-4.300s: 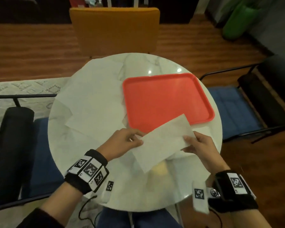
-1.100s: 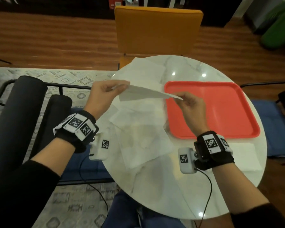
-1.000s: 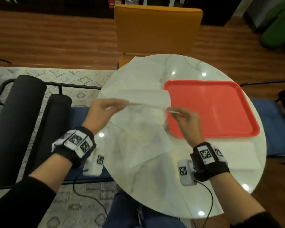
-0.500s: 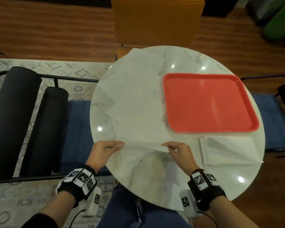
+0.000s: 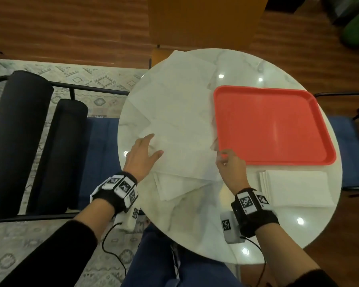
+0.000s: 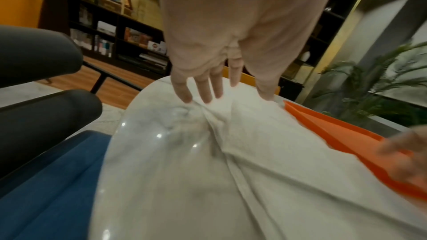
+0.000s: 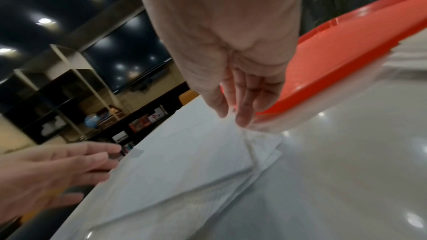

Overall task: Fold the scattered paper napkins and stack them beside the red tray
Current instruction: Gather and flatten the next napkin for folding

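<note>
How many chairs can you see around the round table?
3: the orange chair at the far side, the left blue chair, the right blue chair. Any seat under the person is hidden.

sleeves: person's wearing a black long-sleeve top (image 5: 56, 249), cuffs sitting partway up both forearms
left wrist: black strap band (image 5: 114, 193) carrying white blocks with black square-code markers on them
left camera: small white box (image 5: 131, 218) hanging under that band, showing one more marker, thin black cable (image 5: 110, 247) looping off it
right wrist: same deal, black band (image 5: 255, 212) showing white marker tiles on top
right camera: white box (image 5: 230, 228) sticking out on the inner side, black cable (image 5: 257, 255) trailing back along the arm
legs: wearing dark blue trousers (image 5: 174, 266), looking like jeans
</note>
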